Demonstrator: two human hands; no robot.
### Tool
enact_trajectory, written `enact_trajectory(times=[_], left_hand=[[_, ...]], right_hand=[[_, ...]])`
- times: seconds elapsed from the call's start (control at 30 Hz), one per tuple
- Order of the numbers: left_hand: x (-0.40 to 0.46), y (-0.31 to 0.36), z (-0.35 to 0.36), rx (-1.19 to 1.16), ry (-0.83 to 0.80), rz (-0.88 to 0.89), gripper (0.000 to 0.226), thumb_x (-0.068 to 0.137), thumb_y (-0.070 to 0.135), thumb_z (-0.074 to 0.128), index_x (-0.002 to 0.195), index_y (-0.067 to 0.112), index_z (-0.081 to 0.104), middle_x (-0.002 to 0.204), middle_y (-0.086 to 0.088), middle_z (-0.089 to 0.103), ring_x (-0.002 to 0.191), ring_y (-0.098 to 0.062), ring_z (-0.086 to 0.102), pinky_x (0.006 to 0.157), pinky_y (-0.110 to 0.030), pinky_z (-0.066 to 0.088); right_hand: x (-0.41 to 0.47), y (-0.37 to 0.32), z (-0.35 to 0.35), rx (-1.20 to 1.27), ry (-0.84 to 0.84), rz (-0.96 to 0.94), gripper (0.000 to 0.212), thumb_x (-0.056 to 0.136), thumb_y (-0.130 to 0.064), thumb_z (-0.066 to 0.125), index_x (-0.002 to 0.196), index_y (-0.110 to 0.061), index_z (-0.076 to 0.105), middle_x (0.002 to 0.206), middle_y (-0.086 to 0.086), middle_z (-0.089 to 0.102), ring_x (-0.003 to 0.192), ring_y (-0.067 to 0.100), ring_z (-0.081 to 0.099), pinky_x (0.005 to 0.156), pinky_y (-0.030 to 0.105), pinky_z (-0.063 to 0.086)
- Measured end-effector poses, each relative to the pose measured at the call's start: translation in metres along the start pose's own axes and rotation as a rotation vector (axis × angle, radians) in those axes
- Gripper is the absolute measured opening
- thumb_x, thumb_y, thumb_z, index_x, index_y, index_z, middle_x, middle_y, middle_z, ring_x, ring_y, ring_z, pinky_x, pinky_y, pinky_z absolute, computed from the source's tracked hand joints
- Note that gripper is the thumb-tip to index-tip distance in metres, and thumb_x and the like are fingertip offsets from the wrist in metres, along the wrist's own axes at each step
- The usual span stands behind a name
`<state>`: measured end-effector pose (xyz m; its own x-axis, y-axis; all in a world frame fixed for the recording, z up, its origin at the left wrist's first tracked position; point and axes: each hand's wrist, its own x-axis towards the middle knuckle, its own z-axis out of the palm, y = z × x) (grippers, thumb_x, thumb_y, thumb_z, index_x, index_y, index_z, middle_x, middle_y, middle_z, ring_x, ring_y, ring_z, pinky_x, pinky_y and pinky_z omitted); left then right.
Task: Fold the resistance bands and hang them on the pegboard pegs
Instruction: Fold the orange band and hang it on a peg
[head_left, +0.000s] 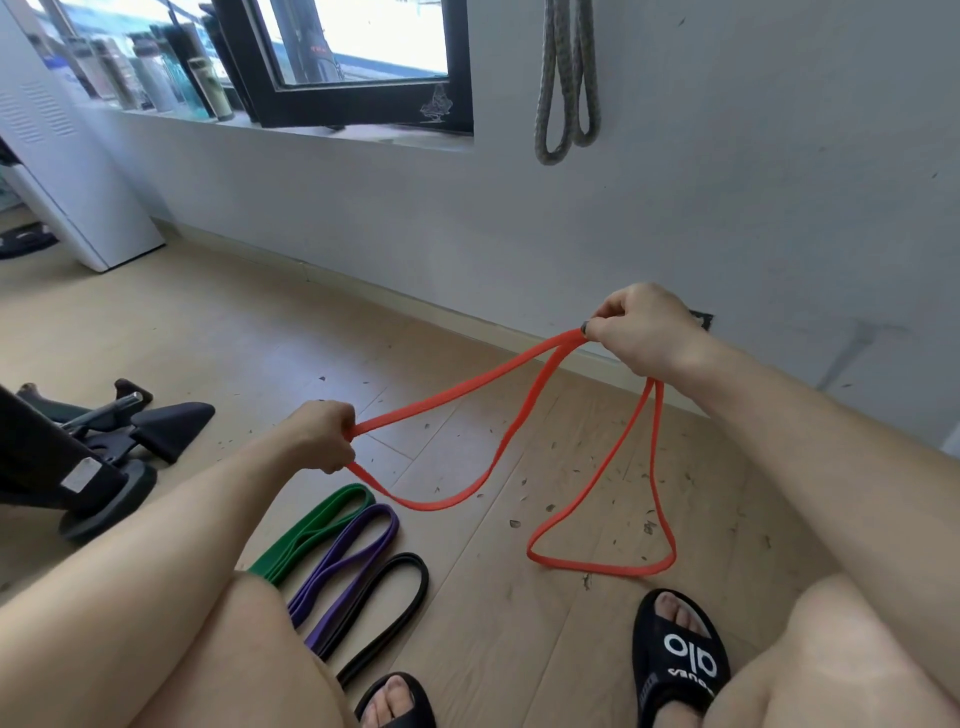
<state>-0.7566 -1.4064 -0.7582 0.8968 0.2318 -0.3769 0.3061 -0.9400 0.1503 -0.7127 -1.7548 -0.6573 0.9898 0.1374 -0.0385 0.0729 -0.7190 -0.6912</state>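
Looking down from my head camera, my left hand (324, 435) is curled into a fist around one end of the red band (457, 391), near the middle of the view above the wooden floor (208, 332). My right hand (641, 326) is higher and farther to the right, close to the grey wall (727, 208), with thumb and fingers pinching the band where two strands meet. Between my hands one strand runs fairly taut, and another sags in a curve below it. From under my right hand a long loop of the same band hangs down, its bottom at or just above the floor, just beyond my right foot in a black slide sandal (680, 654).

On the floor near my left knee lie three more bands side by side: a green band (311, 532) farthest left, a purple band (345, 558) in the middle, a black band (389, 605) on the right.

Far up on the wall hangs a grey braided rope (566, 78) in loops, to the right of a dark-framed window (358, 111). At the left edge stands black exercise equipment (78, 457).
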Motion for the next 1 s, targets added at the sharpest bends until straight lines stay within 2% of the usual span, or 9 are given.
enact_trajectory(times=[0.07, 0.17, 0.3, 0.43, 0.5, 0.6, 0.77, 0.87, 1.0], left_hand=[[0.001, -0.001, 0.000, -0.010, -0.050, -0.021, 0.014, 0.092, 0.001, 0.066, 0.102, 0.009, 0.058, 0.096, -0.011, 0.064, 0.075, -0.021, 0.070, 0.056, -0.022, 0.056], [0.001, -0.002, 0.001, 0.005, -0.236, -0.008, 0.047, 0.090, 0.011, 0.075, 0.129, 0.016, 0.048, 0.110, -0.011, 0.063, 0.083, -0.020, 0.068, 0.060, -0.023, 0.057], [-0.003, 0.008, 0.002, 0.015, -0.261, 0.178, 0.077, 0.088, 0.030, 0.079, 0.150, 0.035, 0.033, 0.143, -0.006, 0.053, 0.109, -0.021, 0.060, 0.098, -0.036, 0.052], [-0.028, 0.059, -0.007, -0.440, -0.173, 0.460, 0.064, 0.094, 0.042, 0.071, 0.150, 0.043, 0.039, 0.145, 0.004, 0.053, 0.127, -0.011, 0.058, 0.112, -0.039, 0.048], [-0.043, 0.087, -0.014, -0.564, -0.160, 0.589, 0.050, 0.102, 0.038, 0.059, 0.150, 0.037, 0.044, 0.146, 0.011, 0.055, 0.132, -0.002, 0.053, 0.116, -0.031, 0.043], [-0.060, 0.115, -0.020, -0.625, -0.176, 0.690, 0.034, 0.110, 0.033, 0.045, 0.141, 0.030, 0.058, 0.135, 0.021, 0.063, 0.127, 0.009, 0.053, 0.106, -0.014, 0.040], [-0.063, 0.132, -0.013, -0.746, -0.218, 0.751, 0.036, 0.112, 0.028, 0.040, 0.120, 0.005, 0.066, 0.116, -0.004, 0.072, 0.118, -0.018, 0.065, 0.116, -0.043, 0.042], [-0.061, 0.133, -0.018, -0.834, -0.259, 0.733, 0.036, 0.112, 0.021, 0.036, 0.118, 0.002, 0.066, 0.100, -0.010, 0.063, 0.100, -0.021, 0.064, 0.108, -0.036, 0.049], [-0.057, 0.130, -0.024, -0.720, -0.219, 0.722, 0.033, 0.111, 0.022, 0.039, 0.117, 0.010, 0.069, 0.096, -0.004, 0.060, 0.091, -0.014, 0.058, 0.100, -0.035, 0.050]], right_hand=[[-0.001, 0.000, -0.001, 0.004, -0.001, -0.005, 0.015, 0.098, -0.023, 0.061, 0.089, -0.017, 0.071, 0.069, 0.002, 0.055, 0.057, 0.017, 0.048, 0.054, 0.028, 0.038], [-0.002, -0.001, -0.001, 0.019, -0.011, -0.025, 0.015, 0.097, -0.024, 0.061, 0.088, -0.018, 0.071, 0.072, 0.001, 0.057, 0.060, 0.015, 0.049, 0.055, 0.028, 0.037], [-0.010, -0.008, 0.004, 0.007, -0.198, -0.130, 0.013, 0.096, -0.025, 0.065, 0.095, -0.017, 0.075, 0.076, -0.003, 0.061, 0.063, 0.008, 0.051, 0.056, 0.022, 0.037], [-0.016, -0.016, 0.016, -0.087, -0.381, -0.183, 0.010, 0.094, -0.027, 0.068, 0.091, -0.022, 0.076, 0.073, -0.004, 0.064, 0.062, 0.010, 0.053, 0.049, 0.019, 0.039], [-0.016, -0.018, 0.018, -0.067, -0.423, -0.179, 0.010, 0.093, -0.025, 0.068, 0.089, -0.022, 0.077, 0.072, -0.002, 0.063, 0.061, 0.013, 0.052, 0.047, 0.023, 0.039], [-0.016, -0.019, 0.013, 0.040, -0.445, -0.171, 0.011, 0.093, -0.021, 0.067, 0.091, -0.016, 0.077, 0.069, 0.000, 0.059, 0.058, 0.013, 0.048, 0.047, 0.024, 0.038], [-0.016, -0.011, 0.001, 0.207, -0.445, -0.115, 0.014, 0.094, -0.012, 0.065, 0.089, -0.005, 0.075, 0.061, 0.000, 0.051, 0.048, 0.011, 0.037, 0.045, 0.024, 0.031], [-0.016, -0.008, -0.004, 0.261, -0.462, -0.089, 0.014, 0.096, -0.011, 0.063, 0.091, -0.004, 0.075, 0.060, 0.000, 0.050, 0.046, 0.010, 0.034, 0.044, 0.023, 0.029], [-0.017, -0.008, -0.006, 0.329, -0.533, -0.061, 0.017, 0.098, -0.011, 0.060, 0.100, 0.000, 0.072, 0.063, 0.000, 0.050, 0.045, 0.009, 0.030, 0.041, 0.021, 0.026]])
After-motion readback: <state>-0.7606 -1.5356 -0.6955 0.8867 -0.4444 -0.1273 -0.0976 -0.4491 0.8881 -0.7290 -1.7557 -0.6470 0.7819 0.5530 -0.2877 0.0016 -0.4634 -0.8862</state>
